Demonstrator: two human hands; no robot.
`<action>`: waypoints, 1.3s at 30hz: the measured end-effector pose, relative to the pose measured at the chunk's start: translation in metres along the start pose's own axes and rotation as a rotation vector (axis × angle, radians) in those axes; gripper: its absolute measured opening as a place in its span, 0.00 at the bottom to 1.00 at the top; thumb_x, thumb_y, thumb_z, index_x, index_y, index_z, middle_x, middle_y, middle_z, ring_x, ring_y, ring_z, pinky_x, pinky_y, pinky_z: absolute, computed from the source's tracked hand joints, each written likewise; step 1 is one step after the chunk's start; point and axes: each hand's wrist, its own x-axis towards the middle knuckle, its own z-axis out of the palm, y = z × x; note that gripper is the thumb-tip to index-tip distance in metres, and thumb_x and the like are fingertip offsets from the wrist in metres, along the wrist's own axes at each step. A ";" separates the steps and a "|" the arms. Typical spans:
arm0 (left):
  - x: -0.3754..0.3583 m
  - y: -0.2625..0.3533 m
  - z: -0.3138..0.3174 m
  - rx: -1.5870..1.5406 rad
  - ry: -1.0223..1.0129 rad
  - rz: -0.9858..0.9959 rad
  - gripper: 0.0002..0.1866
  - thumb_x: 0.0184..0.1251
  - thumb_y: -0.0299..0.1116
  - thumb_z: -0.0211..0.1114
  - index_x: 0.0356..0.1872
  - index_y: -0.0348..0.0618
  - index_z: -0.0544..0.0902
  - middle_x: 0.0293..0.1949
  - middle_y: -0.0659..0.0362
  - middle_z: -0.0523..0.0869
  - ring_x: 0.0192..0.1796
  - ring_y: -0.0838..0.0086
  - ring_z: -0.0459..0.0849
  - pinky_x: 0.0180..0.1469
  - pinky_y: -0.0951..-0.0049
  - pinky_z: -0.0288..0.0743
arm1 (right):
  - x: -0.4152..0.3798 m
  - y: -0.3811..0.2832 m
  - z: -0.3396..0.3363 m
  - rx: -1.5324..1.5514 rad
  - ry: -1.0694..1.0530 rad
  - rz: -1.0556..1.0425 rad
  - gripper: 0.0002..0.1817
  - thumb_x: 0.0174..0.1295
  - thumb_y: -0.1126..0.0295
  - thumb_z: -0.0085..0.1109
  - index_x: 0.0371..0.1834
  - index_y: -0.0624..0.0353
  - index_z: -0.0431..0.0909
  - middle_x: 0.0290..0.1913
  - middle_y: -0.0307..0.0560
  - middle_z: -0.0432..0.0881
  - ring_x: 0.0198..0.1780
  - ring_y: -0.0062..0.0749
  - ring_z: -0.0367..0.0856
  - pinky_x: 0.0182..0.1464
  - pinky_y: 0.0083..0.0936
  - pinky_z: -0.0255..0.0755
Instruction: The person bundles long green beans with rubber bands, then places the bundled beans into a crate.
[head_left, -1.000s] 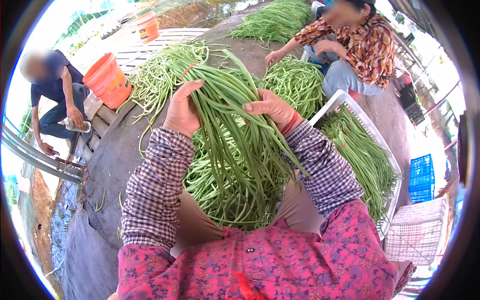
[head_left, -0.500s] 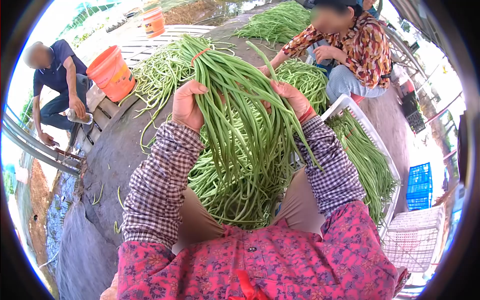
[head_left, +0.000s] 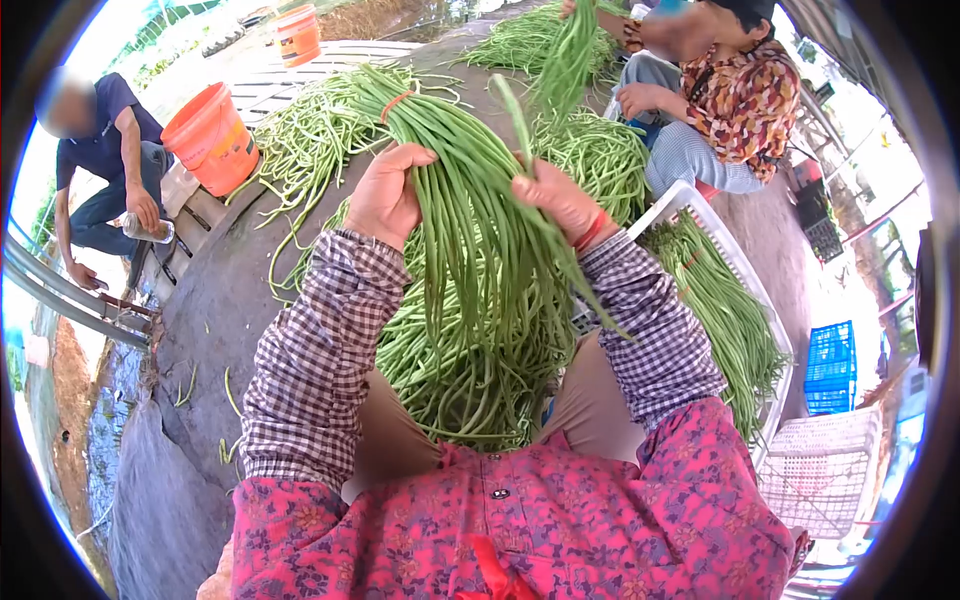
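Outdoor grey tarp [head_left: 225, 310]: left hand [head_left: 385, 195], right hand [head_left: 560, 200] fingers curled round yardlong bean bundle [head_left: 470, 230]; limp, light, slippery — grip mid-bundle.

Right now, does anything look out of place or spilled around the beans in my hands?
One bean sticks up crooked from the bundle between your left hand and right hand. A few stray beans lie scattered on the dark ground at left, apart from the piles.

Your left hand [head_left: 385, 200] and right hand [head_left: 560, 205] grip a bundle [head_left: 470, 240] of long beans over your lap. Right lies a crate [head_left: 745, 280] of beans; far left stands a bucket [head_left: 210, 140].
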 end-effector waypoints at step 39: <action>-0.005 0.046 -0.011 -0.168 0.028 0.345 0.16 0.59 0.29 0.54 0.48 0.37 0.65 0.36 0.51 0.78 0.52 0.49 0.78 0.57 0.36 0.69 | -0.008 -0.059 -0.046 -0.297 0.472 -0.203 0.18 0.70 0.60 0.47 0.51 0.63 0.73 0.34 0.47 0.82 0.31 0.21 0.81 0.13 0.10 0.56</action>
